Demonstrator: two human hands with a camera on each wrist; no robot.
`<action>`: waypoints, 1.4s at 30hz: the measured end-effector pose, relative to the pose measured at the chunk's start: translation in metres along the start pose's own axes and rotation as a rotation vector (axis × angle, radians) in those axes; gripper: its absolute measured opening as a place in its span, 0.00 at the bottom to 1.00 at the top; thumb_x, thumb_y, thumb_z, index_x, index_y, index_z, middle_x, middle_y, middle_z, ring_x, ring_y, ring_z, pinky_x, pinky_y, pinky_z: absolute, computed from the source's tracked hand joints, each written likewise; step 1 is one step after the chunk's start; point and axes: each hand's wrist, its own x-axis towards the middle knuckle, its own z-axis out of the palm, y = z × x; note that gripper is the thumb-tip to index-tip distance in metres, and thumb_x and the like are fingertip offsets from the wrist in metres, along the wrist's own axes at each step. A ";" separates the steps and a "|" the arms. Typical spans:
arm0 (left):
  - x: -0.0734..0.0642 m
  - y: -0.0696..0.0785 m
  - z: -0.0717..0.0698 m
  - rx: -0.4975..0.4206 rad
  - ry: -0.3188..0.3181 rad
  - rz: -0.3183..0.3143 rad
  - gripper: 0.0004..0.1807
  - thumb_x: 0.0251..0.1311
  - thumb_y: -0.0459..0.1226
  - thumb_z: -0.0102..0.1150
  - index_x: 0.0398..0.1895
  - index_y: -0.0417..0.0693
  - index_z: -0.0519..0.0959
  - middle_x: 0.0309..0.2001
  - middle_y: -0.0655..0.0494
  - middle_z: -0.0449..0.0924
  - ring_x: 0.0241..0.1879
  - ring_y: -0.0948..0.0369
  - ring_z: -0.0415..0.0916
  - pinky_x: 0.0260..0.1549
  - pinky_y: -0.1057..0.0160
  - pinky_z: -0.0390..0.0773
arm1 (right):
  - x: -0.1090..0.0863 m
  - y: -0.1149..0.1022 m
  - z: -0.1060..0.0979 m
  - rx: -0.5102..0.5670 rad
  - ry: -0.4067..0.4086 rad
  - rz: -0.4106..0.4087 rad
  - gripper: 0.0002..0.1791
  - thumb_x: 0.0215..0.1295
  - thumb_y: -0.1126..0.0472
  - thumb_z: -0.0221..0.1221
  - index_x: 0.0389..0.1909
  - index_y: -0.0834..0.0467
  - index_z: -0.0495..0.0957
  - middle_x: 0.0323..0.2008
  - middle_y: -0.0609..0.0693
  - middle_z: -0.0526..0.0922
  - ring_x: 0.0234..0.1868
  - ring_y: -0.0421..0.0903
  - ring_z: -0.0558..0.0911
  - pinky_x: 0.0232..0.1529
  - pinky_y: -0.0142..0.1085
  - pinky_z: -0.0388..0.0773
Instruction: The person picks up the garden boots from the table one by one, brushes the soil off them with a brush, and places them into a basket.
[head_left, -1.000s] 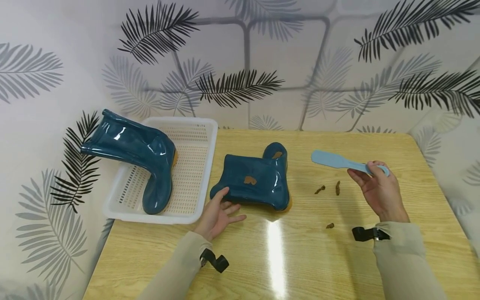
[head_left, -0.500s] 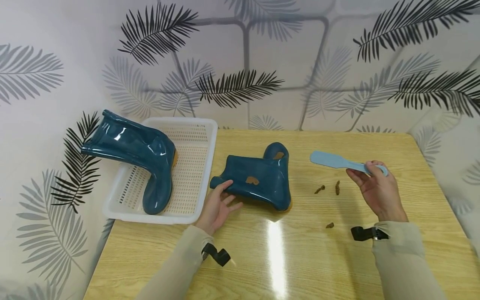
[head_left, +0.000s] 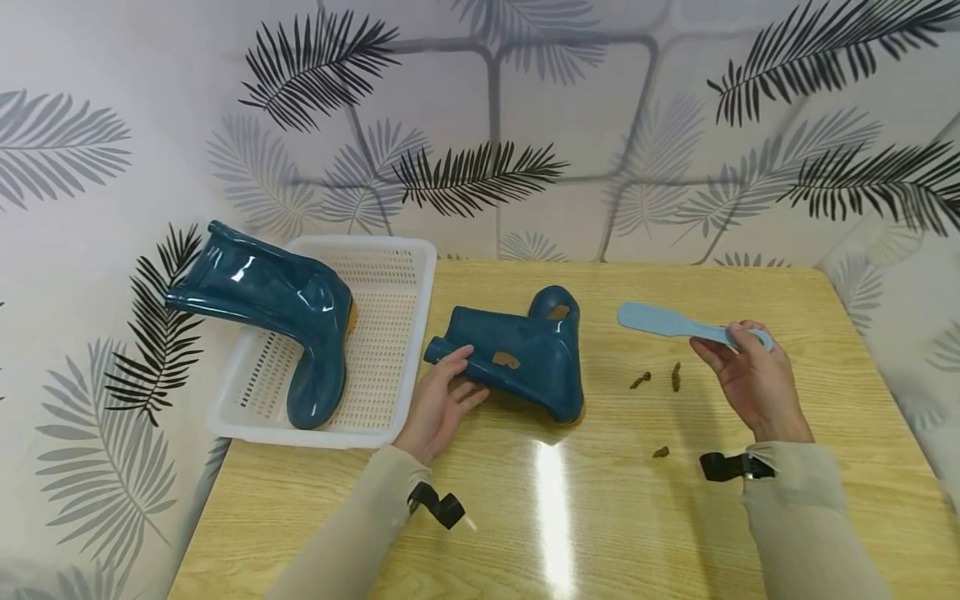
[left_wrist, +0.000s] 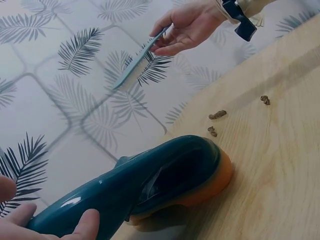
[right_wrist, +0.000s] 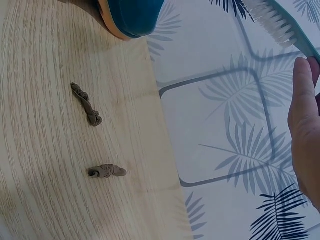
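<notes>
A dark teal rubber boot (head_left: 517, 333) lies on its side on the wooden table, with brown patches on its shaft and foot. My left hand (head_left: 442, 404) holds the near edge of the shaft, thumb on top and fingers along the underside. An orange sole shows on this boot (left_wrist: 170, 180) in the left wrist view. My right hand (head_left: 757, 383) pinches the light blue handle of a brush (head_left: 660, 320) above the table, to the right of the boot. White bristles on the brush (right_wrist: 275, 22) face down in the right wrist view.
A second teal boot (head_left: 311, 312) rests in a white plastic basket (head_left: 378, 358) on the left, its shaft overhanging the rim. Several brown, crumpled bits (head_left: 676, 377) lie on the table (head_left: 622, 517) below the brush. A leaf-patterned wall covering (head_left: 555, 108) stands behind.
My left hand has moved slightly up and right onto the boot's shaft, whose near edge has lifted and tilted. The right hand with the brush has shifted only slightly left.
</notes>
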 end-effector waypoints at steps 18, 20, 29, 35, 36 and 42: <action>-0.003 0.022 0.011 0.197 -0.147 0.101 0.41 0.75 0.31 0.39 0.80 0.73 0.36 0.80 0.48 0.31 0.75 0.41 0.46 0.63 0.35 0.63 | 0.001 0.006 0.003 -0.018 0.010 0.013 0.08 0.78 0.70 0.44 0.36 0.63 0.69 0.35 0.57 0.77 0.44 0.55 0.85 0.56 0.45 0.77; -0.003 0.024 0.011 0.178 -0.139 0.102 0.44 0.74 0.30 0.40 0.79 0.76 0.32 0.76 0.41 0.44 0.72 0.41 0.54 0.62 0.37 0.65 | 0.001 0.006 0.003 -0.024 0.010 0.015 0.08 0.78 0.70 0.44 0.36 0.63 0.69 0.35 0.57 0.77 0.44 0.55 0.85 0.56 0.45 0.77; -0.004 0.031 0.013 0.072 -0.098 0.091 0.38 0.76 0.37 0.42 0.78 0.56 0.33 0.71 0.31 0.58 0.67 0.36 0.62 0.61 0.35 0.65 | 0.003 0.006 0.005 -0.017 0.010 0.010 0.08 0.78 0.70 0.45 0.36 0.63 0.69 0.34 0.57 0.78 0.43 0.55 0.85 0.56 0.45 0.77; 0.002 0.036 0.016 0.017 -0.046 0.054 0.44 0.75 0.46 0.47 0.77 0.53 0.28 0.70 0.31 0.55 0.69 0.37 0.59 0.64 0.36 0.61 | 0.005 0.010 0.007 -0.035 -0.002 0.004 0.09 0.78 0.70 0.45 0.36 0.63 0.70 0.34 0.57 0.79 0.43 0.55 0.86 0.55 0.44 0.78; 0.004 0.037 0.017 0.012 -0.045 0.045 0.45 0.75 0.47 0.48 0.78 0.52 0.27 0.71 0.31 0.53 0.69 0.36 0.58 0.64 0.36 0.61 | 0.005 0.011 0.007 -0.039 -0.003 0.004 0.09 0.78 0.69 0.45 0.36 0.63 0.70 0.35 0.57 0.79 0.43 0.54 0.86 0.55 0.44 0.78; 0.010 0.044 0.019 0.038 -0.026 -0.002 0.44 0.75 0.46 0.49 0.79 0.51 0.33 0.71 0.31 0.52 0.69 0.35 0.58 0.65 0.41 0.62 | 0.005 0.013 0.008 -0.043 -0.004 0.011 0.09 0.78 0.69 0.44 0.36 0.63 0.70 0.35 0.57 0.79 0.43 0.54 0.86 0.54 0.43 0.78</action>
